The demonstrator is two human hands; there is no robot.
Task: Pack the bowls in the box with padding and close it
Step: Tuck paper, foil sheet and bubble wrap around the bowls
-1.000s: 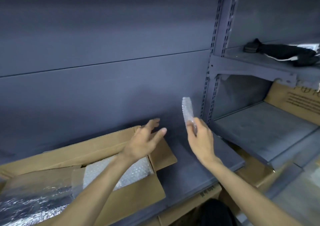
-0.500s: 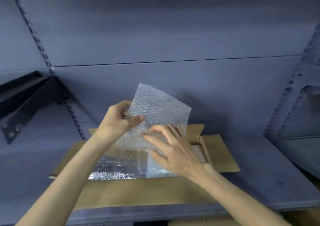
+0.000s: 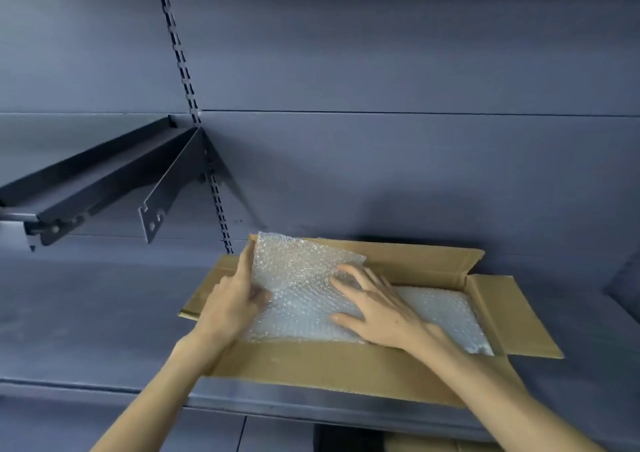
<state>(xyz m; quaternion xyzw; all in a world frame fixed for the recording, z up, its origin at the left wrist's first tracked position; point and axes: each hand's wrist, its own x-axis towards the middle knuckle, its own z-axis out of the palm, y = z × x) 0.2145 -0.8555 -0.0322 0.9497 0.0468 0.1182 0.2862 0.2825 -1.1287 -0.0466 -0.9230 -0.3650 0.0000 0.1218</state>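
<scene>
We see an open cardboard box (image 3: 346, 365) lying on a dark grey shelf (image 3: 86, 320), its flaps folded outward on all sides. No bowls are visible to us; whatever sits inside is covered by padding. A sheet of clear bubble wrap (image 3: 298, 278) lies across the left part of the opening, its far left corner sticking up above the box edge. A second layer of bubble wrap (image 3: 446, 313) fills the right part of the box interior. Our left hand (image 3: 232, 306) grips the sheet's left edge, fingers extended along that edge and thumb pressed on top of the wrap. Our right hand (image 3: 377, 309) lies flat and spread open on the sheet near the middle of the box, palm down, pressing rather than grasping. Both bare forearms reach in from the bottom of the view. Behind the box rises a plain grey back panel with a slotted upright rail (image 3: 194, 112). To the left, a metal shelf bracket (image 3: 166, 188) and an upper shelf (image 3: 52, 191) project from that rail.
</scene>
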